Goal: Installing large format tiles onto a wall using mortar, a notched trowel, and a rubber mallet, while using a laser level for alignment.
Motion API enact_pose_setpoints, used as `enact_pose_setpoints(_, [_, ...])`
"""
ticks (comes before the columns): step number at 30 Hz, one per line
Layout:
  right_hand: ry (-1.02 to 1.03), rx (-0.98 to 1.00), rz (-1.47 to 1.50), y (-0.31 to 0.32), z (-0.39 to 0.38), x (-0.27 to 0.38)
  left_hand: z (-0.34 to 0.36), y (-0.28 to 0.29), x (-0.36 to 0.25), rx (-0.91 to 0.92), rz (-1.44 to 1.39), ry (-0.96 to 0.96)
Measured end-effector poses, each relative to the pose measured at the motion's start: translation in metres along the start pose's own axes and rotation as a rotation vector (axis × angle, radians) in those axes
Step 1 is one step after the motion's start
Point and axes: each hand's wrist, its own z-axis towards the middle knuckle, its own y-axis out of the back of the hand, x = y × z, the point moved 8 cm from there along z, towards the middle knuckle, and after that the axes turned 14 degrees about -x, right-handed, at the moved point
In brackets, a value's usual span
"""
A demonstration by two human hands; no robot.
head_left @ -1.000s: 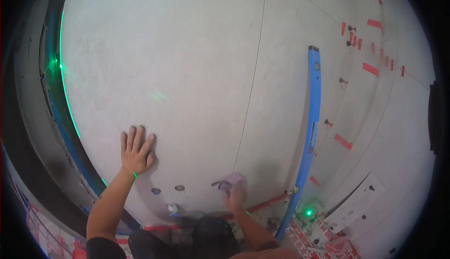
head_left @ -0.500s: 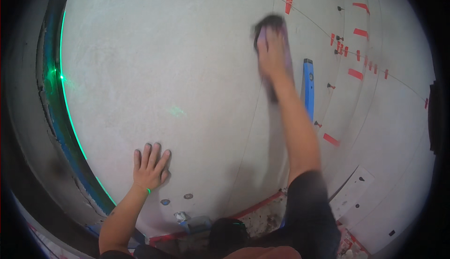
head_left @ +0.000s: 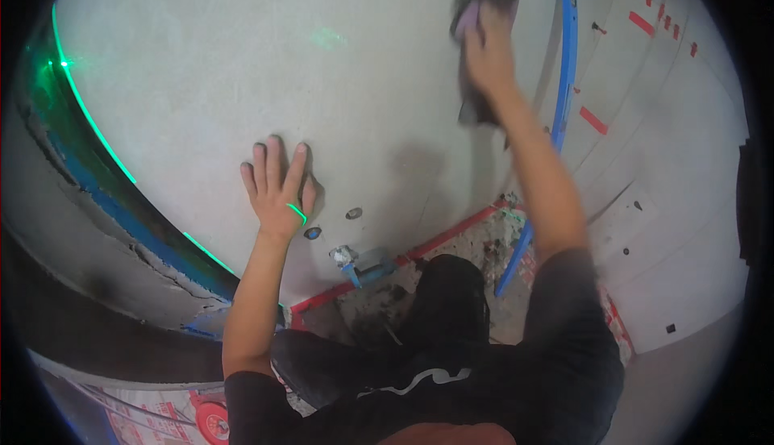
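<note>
My left hand [head_left: 276, 191] lies flat and spread on a large pale wall panel [head_left: 266, 58], a green laser line crossing its back near the thumb. Higher up and to the right, my right hand [head_left: 488, 54] grips a purple-and-dark cloth [head_left: 508, 2] against the same panel; both are slightly blurred. A long blue level [head_left: 567, 50] stands just right of that hand, partly hidden by my forearm. Below my left hand are two small round holes [head_left: 353, 213] and a blue fitting with a pale lump [head_left: 355, 272].
A laser line runs along the dark left edge [head_left: 113, 211]. Red tape pieces [head_left: 641, 22] and small clips [head_left: 597, 27] dot the right-hand wall. My knees are over a debris-strewn floor [head_left: 363, 308]. A red round object [head_left: 211, 422] sits at lower left.
My right hand has swept upward with the cloth from low on the panel. My left hand stays spread on it. The view has shifted, showing more of my body and the floor.
</note>
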Motion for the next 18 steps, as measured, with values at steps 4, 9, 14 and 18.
enact_pose_setpoints(4, [-0.226, 0.077, -0.127, 0.004, -0.225, 0.024, -0.016, 0.013, 0.027, -0.104, -0.064, 0.131])
enact_pose_setpoints(9, [-0.923, 0.29, -0.321, 0.025, -0.507, 0.017, -0.026, -0.001, 0.007, -0.156, 0.079, -0.033])
enact_pose_setpoints(14, [-1.847, 0.409, 0.061, 0.038, -0.665, 0.037, -0.036, 0.001, 0.012, -0.173, 0.101, -0.011])
enact_pose_setpoints(18, [-2.628, 0.059, 0.755, 0.058, -0.693, 0.052, -0.038, -0.006, 0.012, -0.175, 0.069, 0.002])
